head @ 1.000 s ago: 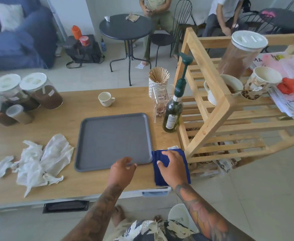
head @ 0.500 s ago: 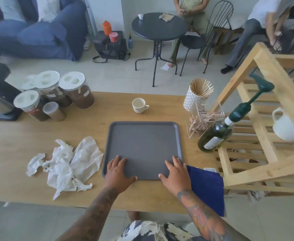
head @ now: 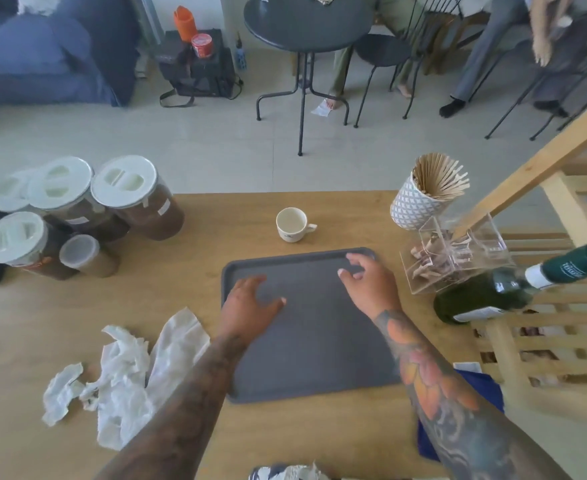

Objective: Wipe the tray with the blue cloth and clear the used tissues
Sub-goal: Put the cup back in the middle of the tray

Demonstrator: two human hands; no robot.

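Both hands, left hand (head: 250, 306) and right hand (head: 368, 282), lie spread and empty on the grey tray (head: 309, 341) mid-tabletop, while the soft, limp blue cloth (head: 486, 386) at its 4 o'clock should bunch easily if pinched, crumpled tissues (head: 125, 368) at 9 o'clock.

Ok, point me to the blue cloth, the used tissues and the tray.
blue cloth (head: 486, 389), head view, on the visible fold right of the tattooed forearm.
used tissues (head: 125, 382), head view, on the middle of the crumpled white pile.
tray (head: 313, 341), head view, on its bare grey floor between the arms.
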